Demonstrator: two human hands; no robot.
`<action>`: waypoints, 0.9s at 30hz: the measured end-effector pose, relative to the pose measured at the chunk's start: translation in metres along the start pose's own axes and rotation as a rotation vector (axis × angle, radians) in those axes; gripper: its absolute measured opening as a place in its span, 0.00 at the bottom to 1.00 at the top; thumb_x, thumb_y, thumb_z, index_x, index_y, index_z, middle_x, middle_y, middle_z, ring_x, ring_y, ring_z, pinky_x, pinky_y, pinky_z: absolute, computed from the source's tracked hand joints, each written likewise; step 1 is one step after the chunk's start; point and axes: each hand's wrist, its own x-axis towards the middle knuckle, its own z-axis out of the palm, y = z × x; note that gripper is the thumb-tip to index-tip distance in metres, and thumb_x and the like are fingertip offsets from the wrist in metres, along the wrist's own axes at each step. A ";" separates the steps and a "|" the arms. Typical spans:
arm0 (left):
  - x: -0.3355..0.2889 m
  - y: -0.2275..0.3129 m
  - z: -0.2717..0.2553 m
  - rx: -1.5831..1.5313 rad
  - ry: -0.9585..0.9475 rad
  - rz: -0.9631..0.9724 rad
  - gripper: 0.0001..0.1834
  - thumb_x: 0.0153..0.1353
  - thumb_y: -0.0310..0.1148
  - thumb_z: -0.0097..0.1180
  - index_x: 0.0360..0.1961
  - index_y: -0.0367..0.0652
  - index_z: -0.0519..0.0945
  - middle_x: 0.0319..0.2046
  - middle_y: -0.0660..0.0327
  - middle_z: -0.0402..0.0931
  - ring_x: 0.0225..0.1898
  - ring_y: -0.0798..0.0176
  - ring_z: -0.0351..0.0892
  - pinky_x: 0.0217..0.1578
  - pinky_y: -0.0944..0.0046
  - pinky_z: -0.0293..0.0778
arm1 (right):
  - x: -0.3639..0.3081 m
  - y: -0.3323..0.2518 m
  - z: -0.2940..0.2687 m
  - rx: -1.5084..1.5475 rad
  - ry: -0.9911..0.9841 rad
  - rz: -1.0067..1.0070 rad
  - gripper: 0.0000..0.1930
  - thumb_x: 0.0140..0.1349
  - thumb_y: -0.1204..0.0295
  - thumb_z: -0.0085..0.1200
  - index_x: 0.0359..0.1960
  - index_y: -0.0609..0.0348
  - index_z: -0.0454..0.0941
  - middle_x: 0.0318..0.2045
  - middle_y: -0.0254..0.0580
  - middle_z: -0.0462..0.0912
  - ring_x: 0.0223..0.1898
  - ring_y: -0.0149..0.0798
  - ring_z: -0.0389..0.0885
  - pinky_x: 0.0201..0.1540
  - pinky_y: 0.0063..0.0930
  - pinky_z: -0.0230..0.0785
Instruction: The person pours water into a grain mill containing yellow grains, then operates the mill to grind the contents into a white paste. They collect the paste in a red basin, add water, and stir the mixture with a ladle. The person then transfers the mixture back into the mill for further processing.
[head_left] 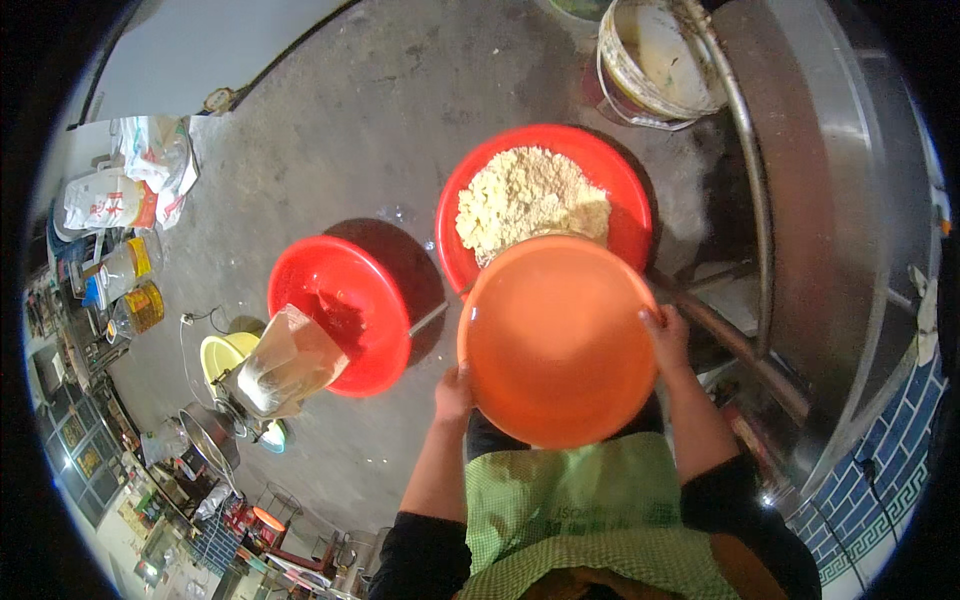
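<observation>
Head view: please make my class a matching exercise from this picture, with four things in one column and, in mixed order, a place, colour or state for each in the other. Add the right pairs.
Things
1. orange basin
2. pale yellow crumbly mass
3. white bucket
4. apron

Places, colours, states
A. near the picture's upper right edge
B. green
C. held between the left hand and the right hand
D. heaped in a red basin

Right pairs
1-C
2-D
3-A
4-B
</observation>
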 end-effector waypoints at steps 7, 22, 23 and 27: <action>0.037 -0.036 0.010 0.269 0.063 -0.010 0.22 0.68 0.48 0.46 0.42 0.37 0.76 0.25 0.62 0.74 0.22 0.68 0.71 0.22 0.66 0.69 | 0.005 0.063 0.016 0.021 0.084 0.043 0.19 0.54 0.59 0.64 0.35 0.65 0.77 0.28 0.41 0.80 0.30 0.36 0.76 0.35 0.33 0.69; 0.017 -0.056 -0.009 0.324 0.083 -0.179 0.27 0.65 0.51 0.45 0.46 0.35 0.78 0.42 0.46 0.79 0.44 0.50 0.79 0.44 0.56 0.72 | -0.031 0.067 0.013 -0.204 0.050 0.040 0.22 0.54 0.54 0.63 0.28 0.66 0.76 0.22 0.51 0.77 0.26 0.47 0.76 0.33 0.40 0.67; 0.014 -0.058 -0.011 0.286 0.076 -0.176 0.28 0.64 0.52 0.45 0.46 0.35 0.77 0.43 0.46 0.79 0.44 0.50 0.79 0.44 0.56 0.72 | -0.033 0.067 0.012 -0.237 0.031 0.033 0.23 0.54 0.54 0.63 0.28 0.66 0.76 0.22 0.51 0.77 0.26 0.47 0.77 0.33 0.40 0.67; 0.001 -0.059 -0.020 0.429 0.032 -0.187 0.29 0.64 0.53 0.45 0.49 0.35 0.77 0.45 0.46 0.78 0.44 0.51 0.78 0.45 0.57 0.72 | -0.039 0.067 0.011 -0.212 -0.042 0.082 0.24 0.54 0.52 0.63 0.29 0.67 0.75 0.23 0.51 0.77 0.27 0.47 0.77 0.33 0.40 0.67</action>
